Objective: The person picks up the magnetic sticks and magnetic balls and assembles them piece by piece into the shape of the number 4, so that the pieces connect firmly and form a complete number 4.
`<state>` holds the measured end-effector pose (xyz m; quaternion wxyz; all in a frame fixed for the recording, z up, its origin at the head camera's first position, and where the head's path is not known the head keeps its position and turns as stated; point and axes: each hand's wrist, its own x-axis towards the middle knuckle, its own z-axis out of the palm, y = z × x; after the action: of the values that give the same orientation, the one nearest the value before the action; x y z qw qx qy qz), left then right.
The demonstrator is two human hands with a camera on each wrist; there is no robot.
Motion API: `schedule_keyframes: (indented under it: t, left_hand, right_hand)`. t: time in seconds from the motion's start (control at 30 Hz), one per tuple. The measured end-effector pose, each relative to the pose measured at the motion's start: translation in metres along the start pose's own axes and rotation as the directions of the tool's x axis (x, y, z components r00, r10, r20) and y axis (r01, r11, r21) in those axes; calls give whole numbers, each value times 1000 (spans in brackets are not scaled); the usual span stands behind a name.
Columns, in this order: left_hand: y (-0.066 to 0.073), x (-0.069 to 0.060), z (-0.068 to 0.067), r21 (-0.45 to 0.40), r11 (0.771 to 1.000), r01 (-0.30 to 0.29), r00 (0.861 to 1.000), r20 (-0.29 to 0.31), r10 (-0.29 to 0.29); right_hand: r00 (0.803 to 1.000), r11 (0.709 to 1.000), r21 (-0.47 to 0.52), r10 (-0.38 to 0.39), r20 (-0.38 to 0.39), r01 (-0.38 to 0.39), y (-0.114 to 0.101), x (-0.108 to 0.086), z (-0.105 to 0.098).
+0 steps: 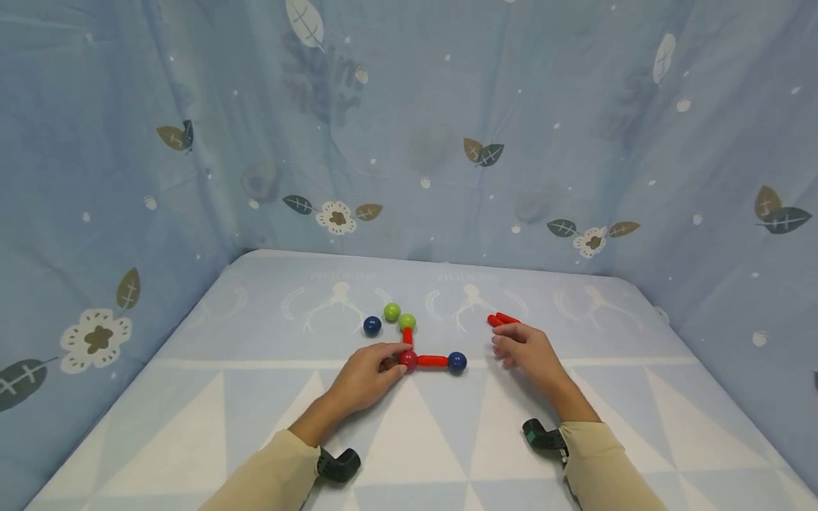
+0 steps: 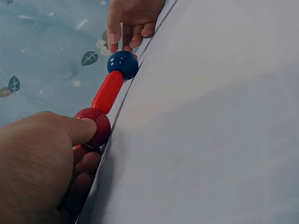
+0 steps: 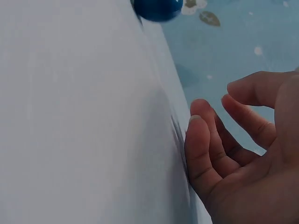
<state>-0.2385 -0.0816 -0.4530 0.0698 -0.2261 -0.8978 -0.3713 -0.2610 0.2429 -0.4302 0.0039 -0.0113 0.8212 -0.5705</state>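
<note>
Head view: pinching red ball (image 1: 408, 360) in left grip (image 1: 366, 377) on the table (image 1: 476, 433). Looking roughly half done: running right through red rod (image 1: 433, 361) to blue ball (image 1: 456, 363), running far through second rod (image 1: 407, 336) to green ball (image 1: 407, 322). Leaving unattached, far-left: spare green ball (image 1: 392, 311), spare blue ball (image 1: 372, 326). Leaving loose too: two red rods (image 1: 508, 319), just beyond right grip (image 1: 527, 355); not showing whether touching.

Left wrist view: confirming the pinch on red ball, joining red rod and blue ball in line.

Right wrist view: curving fingers (image 3: 198, 144) loosely in right grip, showing a narrow gap, holding nothing. Still needing, probably: attaching the spares.
</note>
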Motion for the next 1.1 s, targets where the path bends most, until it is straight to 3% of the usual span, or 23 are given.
schedule_keyframes:
  t: [0.43,0.7,0.9,1.1]
  left_hand:
    - [0,3,-4,-4,1000,8,1000,23,-8]
    - [0,3,-2,1,1000,-15,1000,-7,15]
    - [-1,0,-5,-2,1000,17,1000,-6,-17]
    - [-2,0,-3,-16,1000,0,1000,4,0]
  right_hand:
    - [990,996,-72,45,-132,-55,12,18,-26]
    - [992,993,-111,29,-120,-42,13,32,-34]
    - [995,984,-166,57,-82,-70,10,38,-26]
    - [993,968,-233,75,-94,-95,12,37,-23]
